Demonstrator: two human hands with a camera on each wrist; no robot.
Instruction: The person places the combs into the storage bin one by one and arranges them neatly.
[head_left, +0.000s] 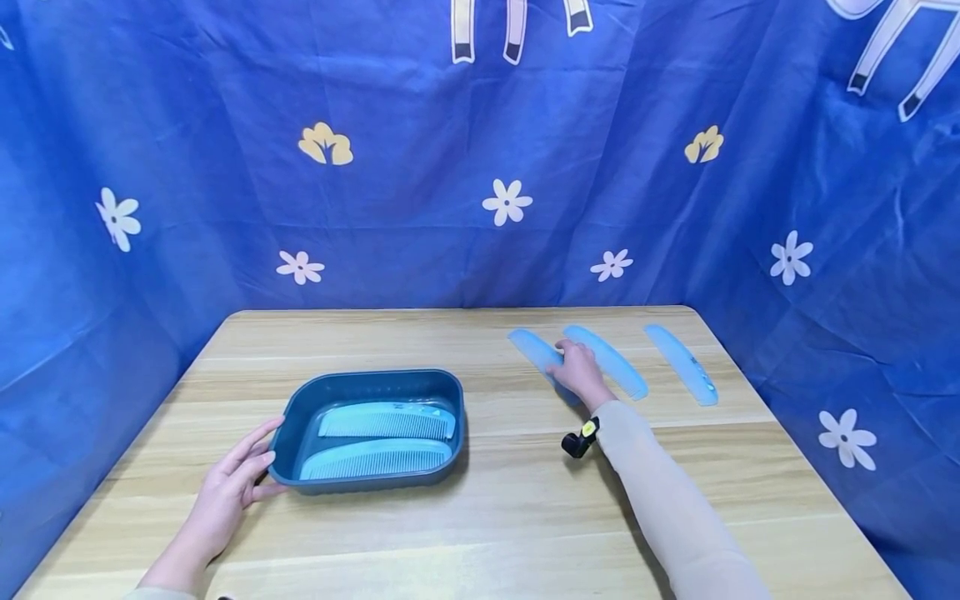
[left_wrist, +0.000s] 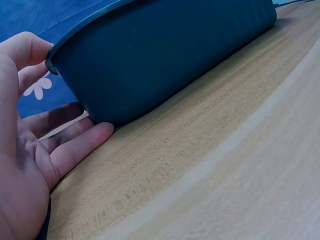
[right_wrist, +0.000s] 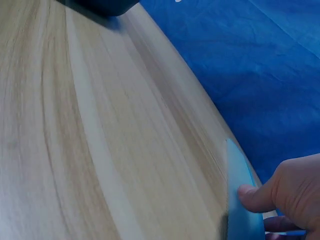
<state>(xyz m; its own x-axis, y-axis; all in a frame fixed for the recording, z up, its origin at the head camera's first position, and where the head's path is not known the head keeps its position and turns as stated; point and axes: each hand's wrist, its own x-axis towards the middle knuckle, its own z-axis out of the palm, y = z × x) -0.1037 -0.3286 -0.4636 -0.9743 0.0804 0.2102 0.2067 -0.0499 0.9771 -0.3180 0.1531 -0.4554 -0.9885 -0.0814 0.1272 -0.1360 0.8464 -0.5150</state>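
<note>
A dark teal plastic basin point(head_left: 367, 483) sits on the left of the table, two light-blue combs point(head_left: 386, 421) lying in it with teeth toward me. My left hand point(head_left: 228, 479) grips its left end; in the left wrist view thumb and finger pinch the rim while other fingers point(left_wrist: 85, 145) reach to the base. At the back right, my right hand point(head_left: 581, 375) holds a blue comb point(head_left: 534, 346), partly hidden by the hand. The right wrist view shows the thumb pressed on this comb's point(right_wrist: 240, 200) face, other fingers past its far edge.
Just right of the right hand lies another blue comb point(head_left: 611, 362). Farther right, near the table's edge, is a comb point(head_left: 678, 362) with a small printed pattern. Blue patterned cloth point(head_left: 420, 233) hangs behind and beside the wooden table point(head_left: 517, 533).
</note>
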